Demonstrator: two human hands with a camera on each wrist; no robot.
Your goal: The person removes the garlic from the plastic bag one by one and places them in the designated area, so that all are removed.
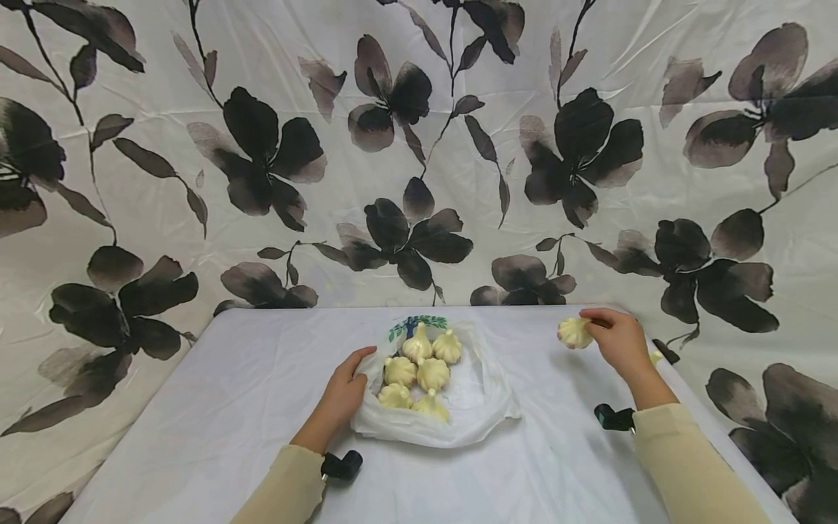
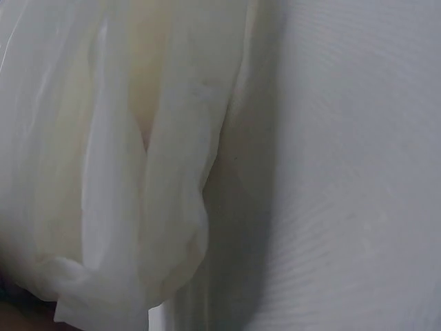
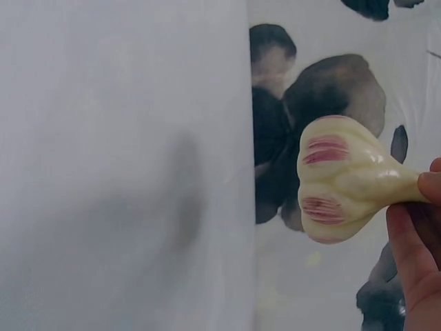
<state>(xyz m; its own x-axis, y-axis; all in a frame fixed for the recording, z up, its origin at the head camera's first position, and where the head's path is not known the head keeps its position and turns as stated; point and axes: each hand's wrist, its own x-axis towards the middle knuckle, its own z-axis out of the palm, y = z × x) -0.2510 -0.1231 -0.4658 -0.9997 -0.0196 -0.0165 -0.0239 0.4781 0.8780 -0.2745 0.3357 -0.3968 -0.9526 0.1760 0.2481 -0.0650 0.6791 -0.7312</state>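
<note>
My right hand (image 1: 615, 338) pinches a garlic bulb (image 1: 574, 332) by its stem, raised over the right side of the table. In the right wrist view the same garlic bulb (image 3: 344, 179) shows pale yellow with reddish-purple streaks, the stem between thumb and fingers. On the left, my left hand (image 1: 340, 393) holds the rim of a white plastic bag (image 1: 491, 397), its mouth spread wide. Several more garlic bulbs (image 1: 433, 374) lie together inside it. Folds of the plastic bag (image 2: 172, 172) fill the left part of the left wrist view.
A white cloth covers the table (image 1: 249, 393). Behind my right wrist, a small pale-yellow thing (image 1: 656, 356) peeks out near the table's right edge. A floral curtain (image 1: 458, 145) hangs behind the table and along its sides. Each wrist carries a small black camera (image 1: 342, 466).
</note>
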